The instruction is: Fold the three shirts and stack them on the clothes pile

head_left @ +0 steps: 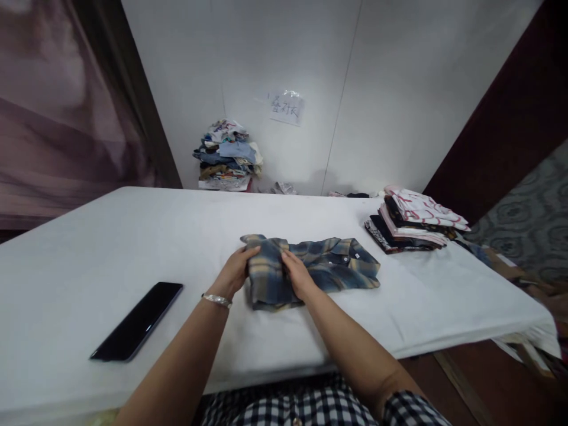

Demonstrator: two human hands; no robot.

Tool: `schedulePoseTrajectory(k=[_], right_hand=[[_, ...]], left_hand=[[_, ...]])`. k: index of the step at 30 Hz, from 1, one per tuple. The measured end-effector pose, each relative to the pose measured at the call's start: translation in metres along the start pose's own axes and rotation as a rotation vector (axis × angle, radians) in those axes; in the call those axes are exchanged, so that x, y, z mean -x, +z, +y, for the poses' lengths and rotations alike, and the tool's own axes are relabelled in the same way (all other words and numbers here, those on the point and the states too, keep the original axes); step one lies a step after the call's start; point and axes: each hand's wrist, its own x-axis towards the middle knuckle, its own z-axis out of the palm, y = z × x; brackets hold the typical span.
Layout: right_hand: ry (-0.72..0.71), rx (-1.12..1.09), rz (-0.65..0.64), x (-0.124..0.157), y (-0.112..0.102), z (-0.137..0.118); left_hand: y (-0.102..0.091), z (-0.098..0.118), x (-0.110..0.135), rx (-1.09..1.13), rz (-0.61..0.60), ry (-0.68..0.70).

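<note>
A blue, grey and tan plaid shirt (341,266) lies folded into a long strip on the white-covered table, its collar end to the right. The left end of the strip is doubled over on itself. My left hand (235,269) grips that doubled end at its left edge, the thumb on top and the other fingers hidden by the cloth. My right hand (296,275) closes on the edge of the folded-over layer near the middle of the shirt. Its fingertips are partly hidden. A silvery bracelet (217,300) circles my left wrist.
A black phone (138,321) rests on the table (213,225) to the left. Folded clothes (415,222) are stacked at the right rear. Behind the table's far edge rises a heap of clothes (228,155), and a paper sign (287,107) hangs on the wall.
</note>
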Motion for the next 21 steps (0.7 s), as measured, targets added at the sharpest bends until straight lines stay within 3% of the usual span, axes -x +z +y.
schedulePoseTrajectory(k=[2,4,8,11,13,16,21], right_hand=[[0.046,-0.164,-0.04,0.002,-0.016,-0.015],[0.093,-0.265,-0.057,0.007,-0.039,-0.031],[0.122,-0.301,-0.022,0.021,-0.096,-0.053],[0.131,-0.317,0.087,0.031,-0.125,-0.058],[0.139,-0.31,0.137,0.034,-0.134,-0.056],[0.117,-0.206,0.194,0.031,-0.137,-0.046],[-0.063,0.034,0.257,0.016,-0.142,-0.021]], left_hand=[[0.029,0.007,-0.004,0.044,-0.115,0.063],[0.058,0.003,-0.009,-0.053,-0.186,0.116],[0.095,-0.036,-0.011,-0.665,-0.243,0.365],[0.103,-0.07,-0.006,-1.151,-0.281,0.477],[0.107,-0.083,-0.001,-1.336,-0.23,0.491],[0.112,-0.088,0.003,-1.497,-0.161,0.497],[0.114,-0.086,-0.002,-1.577,-0.189,0.508]])
